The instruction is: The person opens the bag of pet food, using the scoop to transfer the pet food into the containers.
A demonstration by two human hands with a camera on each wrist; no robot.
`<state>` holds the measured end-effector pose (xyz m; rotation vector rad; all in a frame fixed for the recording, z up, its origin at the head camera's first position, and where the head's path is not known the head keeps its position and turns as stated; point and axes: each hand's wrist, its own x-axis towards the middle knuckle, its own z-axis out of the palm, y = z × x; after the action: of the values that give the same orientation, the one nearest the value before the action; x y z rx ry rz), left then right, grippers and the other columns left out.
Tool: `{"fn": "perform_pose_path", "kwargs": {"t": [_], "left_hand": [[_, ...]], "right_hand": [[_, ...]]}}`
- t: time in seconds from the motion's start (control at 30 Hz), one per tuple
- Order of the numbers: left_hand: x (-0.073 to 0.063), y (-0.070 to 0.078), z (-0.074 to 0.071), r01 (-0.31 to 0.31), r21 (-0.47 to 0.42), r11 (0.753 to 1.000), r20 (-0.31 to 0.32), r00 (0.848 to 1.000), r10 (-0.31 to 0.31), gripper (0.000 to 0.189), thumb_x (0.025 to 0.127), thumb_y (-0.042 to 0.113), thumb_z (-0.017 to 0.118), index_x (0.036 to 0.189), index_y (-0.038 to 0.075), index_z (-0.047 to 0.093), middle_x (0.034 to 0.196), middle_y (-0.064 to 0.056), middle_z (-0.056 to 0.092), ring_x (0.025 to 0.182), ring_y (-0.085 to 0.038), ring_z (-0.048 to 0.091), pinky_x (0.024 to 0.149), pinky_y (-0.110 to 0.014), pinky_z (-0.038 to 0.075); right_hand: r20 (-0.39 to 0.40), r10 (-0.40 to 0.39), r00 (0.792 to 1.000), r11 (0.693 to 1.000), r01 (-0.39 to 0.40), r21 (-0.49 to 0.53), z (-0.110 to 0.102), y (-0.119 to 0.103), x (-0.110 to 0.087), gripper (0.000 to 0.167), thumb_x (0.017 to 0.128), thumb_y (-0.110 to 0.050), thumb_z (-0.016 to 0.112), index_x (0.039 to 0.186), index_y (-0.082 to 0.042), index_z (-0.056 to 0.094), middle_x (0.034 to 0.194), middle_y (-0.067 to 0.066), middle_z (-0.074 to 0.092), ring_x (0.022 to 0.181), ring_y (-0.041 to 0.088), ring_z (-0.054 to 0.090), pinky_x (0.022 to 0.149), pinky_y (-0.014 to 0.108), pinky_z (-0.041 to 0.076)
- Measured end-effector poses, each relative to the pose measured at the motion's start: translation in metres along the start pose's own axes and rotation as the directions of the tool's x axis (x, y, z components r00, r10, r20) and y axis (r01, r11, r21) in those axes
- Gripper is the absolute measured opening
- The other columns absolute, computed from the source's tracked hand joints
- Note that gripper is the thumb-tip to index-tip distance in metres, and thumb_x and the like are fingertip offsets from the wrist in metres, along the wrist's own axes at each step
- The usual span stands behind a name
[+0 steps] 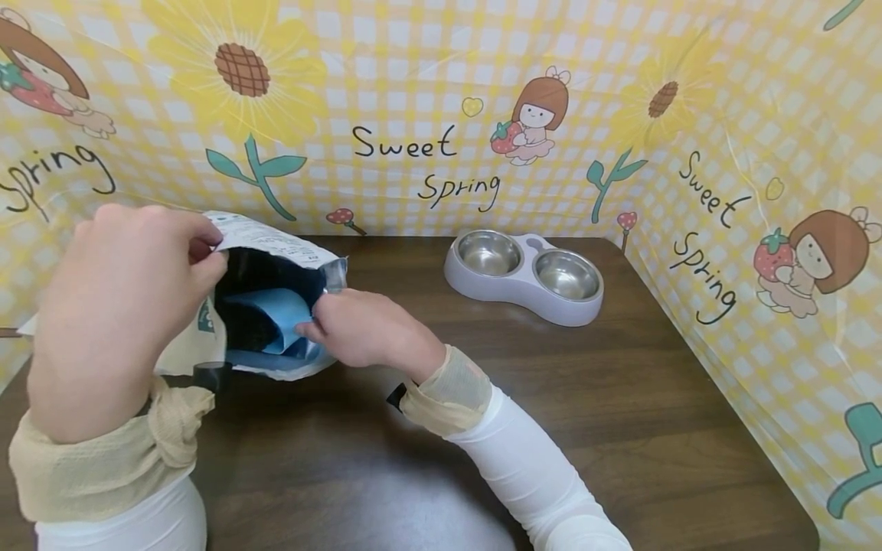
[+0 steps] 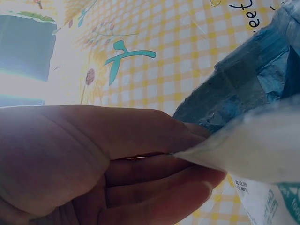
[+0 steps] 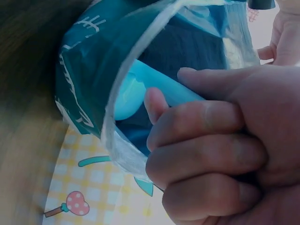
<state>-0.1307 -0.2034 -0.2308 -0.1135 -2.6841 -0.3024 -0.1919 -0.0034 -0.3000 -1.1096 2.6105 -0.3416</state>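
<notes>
A pet food bag (image 1: 269, 236) with a white and green printed outside and a silvery lining stands with its mouth wide apart at the left of the table. My left hand (image 1: 113, 306) pinches the bag's rim between thumb and fingers, as the left wrist view also shows. At the mouth's right side, my right hand (image 1: 372, 329) holds a light blue scoop (image 3: 161, 86), its thumb and forefinger on it and the other fingers curled. The scoop's bowl lies inside the bag. Dark shadow hides the bag's depth.
A pale lilac double bowl stand (image 1: 527, 302) with two steel bowls sits at the back of the brown wooden table (image 1: 620, 413). Yellow checked cloth (image 1: 413, 76) with sunflowers hangs round the back and sides.
</notes>
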Motion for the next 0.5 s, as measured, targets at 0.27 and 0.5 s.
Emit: {"fn": "perform_pose_path", "kwargs": {"t": [0.27,0.5], "left_hand": [[0.001,0.001,-0.001,-0.015,-0.003,1.0,-0.01,1.0,0.015,0.018,0.096,0.011,0.069,0.103,-0.002,0.08,0.091,-0.029,0.077,0.074,-0.057,0.064,0.066,-0.071,0.051],[0.0,0.001,0.0,-0.016,0.004,1.0,-0.006,1.0,0.016,0.019,0.097,0.011,0.07,0.106,-0.002,0.08,0.093,-0.029,0.078,0.081,-0.057,0.064,0.069,-0.072,0.051]], "right_hand": [[-0.016,0.038,0.999,0.999,-0.037,0.034,0.007,-0.001,0.005,0.048,0.116,-0.042,0.048,0.076,-0.017,0.058,0.067,-0.004,0.051,0.057,0.01,0.055,0.054,0.021,0.042],[0.03,0.055,0.998,0.988,-0.058,0.146,-0.002,0.009,0.006,0.055,0.117,-0.041,0.047,0.067,-0.017,0.055,0.06,-0.006,0.045,0.052,0.008,0.049,0.057,0.021,0.042]]}}
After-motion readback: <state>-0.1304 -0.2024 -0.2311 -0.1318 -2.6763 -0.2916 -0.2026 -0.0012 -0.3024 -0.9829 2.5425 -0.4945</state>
